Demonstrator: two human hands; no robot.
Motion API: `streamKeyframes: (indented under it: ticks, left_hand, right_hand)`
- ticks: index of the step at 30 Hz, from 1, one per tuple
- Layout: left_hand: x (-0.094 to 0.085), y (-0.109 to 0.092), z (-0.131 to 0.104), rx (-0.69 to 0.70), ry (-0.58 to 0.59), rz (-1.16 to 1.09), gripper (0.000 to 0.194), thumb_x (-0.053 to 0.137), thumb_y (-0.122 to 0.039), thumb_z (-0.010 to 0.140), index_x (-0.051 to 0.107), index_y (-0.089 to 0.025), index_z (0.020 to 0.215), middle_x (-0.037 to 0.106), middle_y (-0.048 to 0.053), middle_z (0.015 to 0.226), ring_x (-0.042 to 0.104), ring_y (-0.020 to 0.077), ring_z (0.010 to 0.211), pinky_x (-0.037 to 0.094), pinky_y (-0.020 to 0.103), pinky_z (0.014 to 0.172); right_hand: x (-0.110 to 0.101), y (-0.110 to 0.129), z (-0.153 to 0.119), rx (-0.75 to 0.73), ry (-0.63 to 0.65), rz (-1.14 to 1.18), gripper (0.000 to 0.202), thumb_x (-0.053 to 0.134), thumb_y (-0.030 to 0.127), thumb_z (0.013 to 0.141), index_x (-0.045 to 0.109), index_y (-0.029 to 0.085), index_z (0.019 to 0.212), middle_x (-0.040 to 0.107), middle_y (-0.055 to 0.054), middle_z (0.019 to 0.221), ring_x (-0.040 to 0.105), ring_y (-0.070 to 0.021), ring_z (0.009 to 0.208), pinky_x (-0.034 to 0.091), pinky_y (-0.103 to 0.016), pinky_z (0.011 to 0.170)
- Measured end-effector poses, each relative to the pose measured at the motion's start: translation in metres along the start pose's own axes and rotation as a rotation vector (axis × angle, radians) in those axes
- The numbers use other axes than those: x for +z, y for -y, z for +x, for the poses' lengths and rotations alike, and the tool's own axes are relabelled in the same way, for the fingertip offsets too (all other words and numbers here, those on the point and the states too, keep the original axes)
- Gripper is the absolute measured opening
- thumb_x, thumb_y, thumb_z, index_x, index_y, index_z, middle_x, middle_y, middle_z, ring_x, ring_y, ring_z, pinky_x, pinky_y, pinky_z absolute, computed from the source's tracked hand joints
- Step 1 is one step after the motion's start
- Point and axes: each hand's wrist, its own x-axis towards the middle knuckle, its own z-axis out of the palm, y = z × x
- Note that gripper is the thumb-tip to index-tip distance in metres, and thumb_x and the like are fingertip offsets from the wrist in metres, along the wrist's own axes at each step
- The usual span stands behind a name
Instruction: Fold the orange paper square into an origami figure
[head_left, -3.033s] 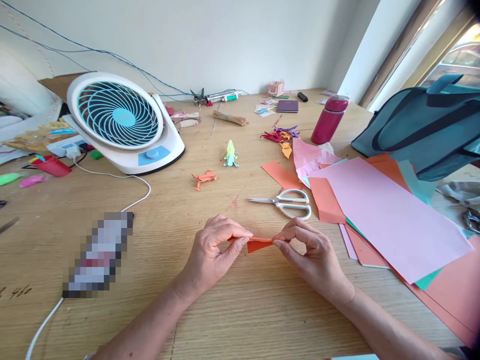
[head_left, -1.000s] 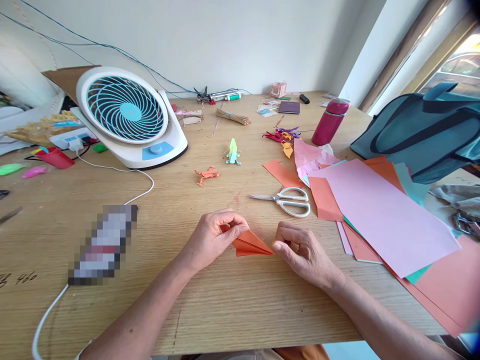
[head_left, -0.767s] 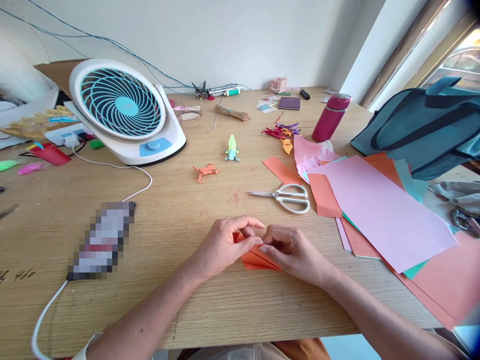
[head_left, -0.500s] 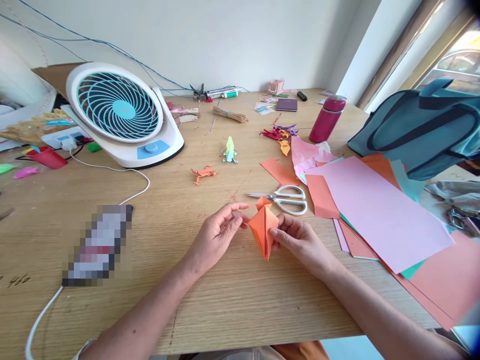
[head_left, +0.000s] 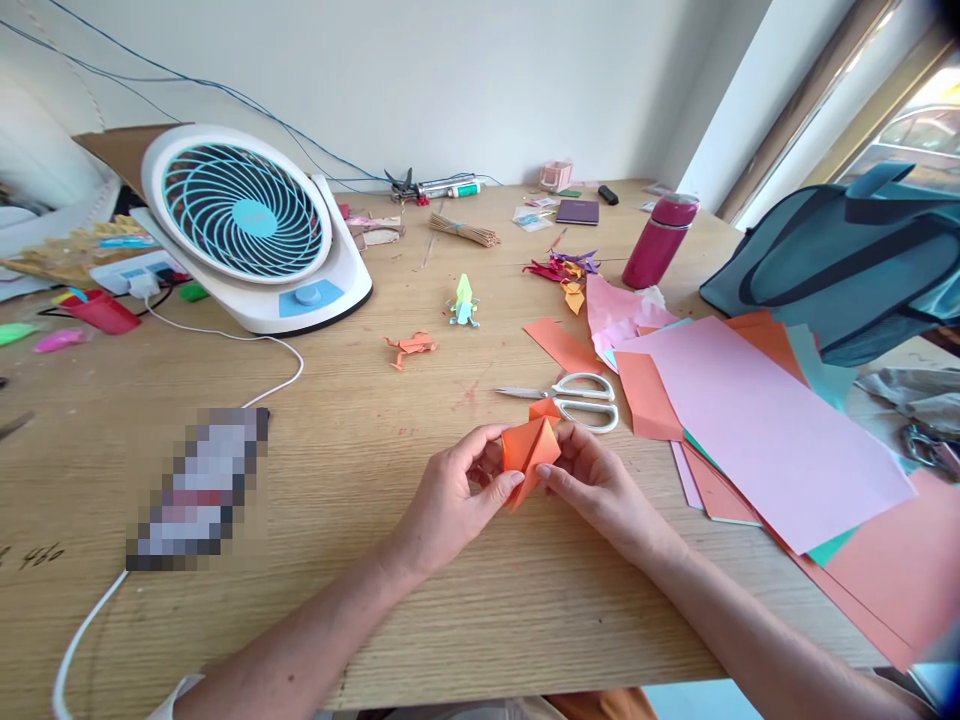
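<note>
A folded piece of orange origami paper (head_left: pixel 532 450) is held between both my hands, above the wooden table. My left hand (head_left: pixel 465 490) pinches its left side, thumb on the front and fingers behind. On its right side, my right hand (head_left: pixel 600 485) grips the paper with thumb and fingers closed. Just beyond the paper lie white-handled scissors (head_left: pixel 585 395), blades pointing left. Farther off are an orange paper frog (head_left: pixel 412 346) and a yellow-green and light blue paper frog (head_left: pixel 463 303).
Coloured paper sheets (head_left: pixel 772 430) spread over the right side, near a teal bag (head_left: pixel 817 260) and a magenta bottle (head_left: pixel 660 240). A white fan (head_left: pixel 247 230) stands back left, with a blurred phone-like device (head_left: pixel 199 490) and its white cable (head_left: pixel 292 365) nearer.
My left hand has closed from a loose touch onto the orange paper's left side. The paper has turned and tilted in my hands. The view has shifted slightly.
</note>
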Motion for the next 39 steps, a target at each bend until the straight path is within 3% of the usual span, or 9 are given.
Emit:
streamKeyframes:
  ticks: [4, 7, 10, 14, 21, 26, 31, 36, 39]
  left_hand:
    - [0.0, 0.001, -0.002, 0.015, 0.033, 0.099, 0.046, 0.06, -0.019, 0.089, 0.055, -0.021, 0.135, 0.068, 0.0, 0.087, 0.063, 0.012, 0.078, 0.052, 0.021, 0.072]
    - [0.0, 0.001, -0.004, 0.041, 0.079, 0.083, 0.049, 0.055, -0.022, 0.094, 0.049, -0.019, 0.142, 0.069, 0.0, 0.089, 0.064, 0.0116, 0.076, 0.051, 0.02, 0.072]
    - [-0.001, 0.001, -0.004, 0.048, 0.089, 0.093, 0.044, 0.049, -0.023, 0.097, 0.051, -0.019, 0.141, 0.071, 0.003, 0.097, 0.066, 0.0131, 0.08, 0.052, 0.021, 0.074]
    - [-0.003, 0.003, -0.003, 0.038, 0.089, 0.044, 0.039, 0.044, -0.023, 0.1, 0.056, -0.02, 0.137, 0.067, 0.007, 0.128, 0.064, 0.0182, 0.112, 0.047, 0.027, 0.099]
    - [-0.007, 0.004, 0.001, -0.019, 0.105, -0.079, 0.038, 0.041, -0.025, 0.102, 0.056, -0.02, 0.137, 0.063, 0.007, 0.136, 0.059, 0.0198, 0.123, 0.044, 0.031, 0.107]
    - [-0.009, 0.002, 0.002, -0.027, 0.13, -0.135, 0.037, 0.042, -0.026, 0.102, 0.059, -0.02, 0.134, 0.063, 0.006, 0.136, 0.054, 0.021, 0.129, 0.039, 0.033, 0.112]
    - [-0.009, 0.0, 0.002, -0.107, 0.158, -0.198, 0.038, 0.043, -0.035, 0.102, 0.061, -0.019, 0.131, 0.066, 0.007, 0.128, 0.06, 0.0231, 0.119, 0.045, 0.034, 0.104]
    - [-0.01, -0.002, -0.002, -0.166, 0.219, -0.22, 0.052, 0.044, -0.055, 0.099, 0.057, -0.02, 0.135, 0.07, 0.007, 0.11, 0.063, 0.0252, 0.11, 0.049, 0.034, 0.094]
    - [-0.007, 0.0, -0.005, -0.17, 0.298, -0.292, 0.064, 0.056, -0.06, 0.091, 0.049, -0.019, 0.14, 0.069, 0.007, 0.108, 0.063, 0.0251, 0.105, 0.051, 0.033, 0.089]
  right_hand:
    - [-0.001, 0.0, -0.004, -0.08, -0.076, -0.107, 0.038, 0.065, 0.04, 0.091, 0.049, 0.029, 0.124, 0.058, -0.005, 0.112, 0.058, -0.0152, 0.082, 0.053, -0.032, 0.077]
    - [-0.002, -0.001, -0.007, -0.113, -0.118, -0.219, 0.043, 0.063, 0.033, 0.092, 0.046, 0.032, 0.132, 0.057, -0.004, 0.109, 0.056, -0.0163, 0.082, 0.051, -0.033, 0.077]
    - [-0.003, 0.001, -0.009, -0.133, -0.129, -0.327, 0.043, 0.059, 0.026, 0.093, 0.047, 0.033, 0.134, 0.057, -0.003, 0.106, 0.055, -0.0163, 0.08, 0.051, -0.033, 0.076]
    - [-0.001, 0.007, -0.008, -0.231, -0.077, -0.538, 0.03, 0.054, 0.014, 0.091, 0.058, 0.028, 0.118, 0.058, -0.005, 0.111, 0.057, -0.0183, 0.091, 0.05, -0.033, 0.079]
    - [-0.001, 0.009, -0.009, -0.385, -0.06, -0.779, 0.04, 0.053, 0.008, 0.09, 0.059, 0.028, 0.124, 0.052, -0.008, 0.132, 0.05, -0.0235, 0.123, 0.043, -0.043, 0.104]
    - [-0.002, 0.01, -0.008, -0.483, -0.036, -0.9, 0.039, 0.055, 0.01, 0.092, 0.057, 0.025, 0.128, 0.061, -0.007, 0.124, 0.053, -0.024, 0.115, 0.044, -0.043, 0.099]
    - [-0.002, 0.011, -0.008, -0.571, -0.018, -0.952, 0.036, 0.054, 0.011, 0.094, 0.059, 0.025, 0.126, 0.067, -0.007, 0.113, 0.056, -0.0242, 0.105, 0.046, -0.041, 0.09]
    - [-0.003, 0.007, -0.01, -0.583, -0.025, -1.018, 0.027, 0.051, 0.008, 0.094, 0.063, 0.023, 0.113, 0.068, -0.005, 0.094, 0.055, -0.0222, 0.086, 0.045, -0.039, 0.078]
    - [-0.002, 0.004, -0.011, -0.574, -0.046, -1.053, 0.021, 0.052, 0.008, 0.093, 0.063, 0.021, 0.104, 0.066, -0.006, 0.09, 0.055, -0.0217, 0.082, 0.044, -0.039, 0.074]
